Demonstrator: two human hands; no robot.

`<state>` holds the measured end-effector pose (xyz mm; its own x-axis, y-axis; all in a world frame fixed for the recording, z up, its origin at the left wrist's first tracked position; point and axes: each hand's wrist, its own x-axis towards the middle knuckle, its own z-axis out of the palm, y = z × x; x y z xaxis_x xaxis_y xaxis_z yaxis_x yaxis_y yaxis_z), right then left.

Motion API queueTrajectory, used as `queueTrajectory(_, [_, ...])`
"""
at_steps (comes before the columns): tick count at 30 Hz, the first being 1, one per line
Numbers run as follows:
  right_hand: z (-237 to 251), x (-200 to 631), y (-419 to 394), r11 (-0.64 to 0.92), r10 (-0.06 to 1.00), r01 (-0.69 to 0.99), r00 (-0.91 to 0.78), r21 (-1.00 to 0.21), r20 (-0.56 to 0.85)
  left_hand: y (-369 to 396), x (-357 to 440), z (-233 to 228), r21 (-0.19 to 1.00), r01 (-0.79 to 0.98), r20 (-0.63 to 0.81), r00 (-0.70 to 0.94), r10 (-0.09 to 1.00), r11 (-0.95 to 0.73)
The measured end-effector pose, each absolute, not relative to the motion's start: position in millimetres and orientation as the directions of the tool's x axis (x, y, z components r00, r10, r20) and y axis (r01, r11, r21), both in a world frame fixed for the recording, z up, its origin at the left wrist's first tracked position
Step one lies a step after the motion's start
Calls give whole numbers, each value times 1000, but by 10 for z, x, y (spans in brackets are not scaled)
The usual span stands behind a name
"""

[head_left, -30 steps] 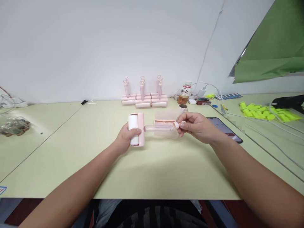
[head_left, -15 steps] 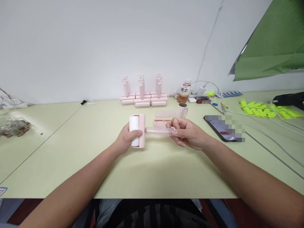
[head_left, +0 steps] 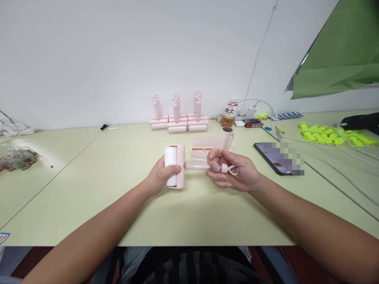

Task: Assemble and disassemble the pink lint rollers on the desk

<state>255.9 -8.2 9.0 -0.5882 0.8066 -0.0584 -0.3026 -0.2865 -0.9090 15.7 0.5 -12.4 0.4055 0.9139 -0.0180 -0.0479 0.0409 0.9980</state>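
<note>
Out in front of me, my left hand (head_left: 162, 175) is closed round the pink and white head of a lint roller (head_left: 180, 167), its thumb across the white sticky roll. A clear pinkish handle (head_left: 197, 167) extends sideways from the head, with a pale cap and a heart-shaped loop at its far end. My right hand (head_left: 237, 169) has its fingers curled behind the handle near that cap, the loop showing in front of the palm. Just behind lie another pink roller head (head_left: 197, 153) and a clear upright handle (head_left: 228, 140), partly covered by my right hand.
Several lint rollers (head_left: 177, 128) stand with handles up by the wall. To the right are a drink bottle (head_left: 229, 112), a phone (head_left: 276, 159), white cables (head_left: 314, 142) and yellow-green pieces (head_left: 331, 136). A pile in clear wrapping (head_left: 19, 157) sits far left.
My right hand's grip has shifted: its thumb has lifted and the handle's cap and loop now show. The roller has moved slightly right and towards me.
</note>
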Motion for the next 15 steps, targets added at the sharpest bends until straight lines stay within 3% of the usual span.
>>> queueTrajectory(10, [55, 2567, -93, -335, 780, -393, -625, -856, -18, -41, 169, -133, 998, -59, 5, 396, 918, 20])
queueTrajectory(15, [21, 2544, -75, -219, 813, -369, -581, -903, 41, 23, 117, -29, 996, -62, -35, 351, 936, 60])
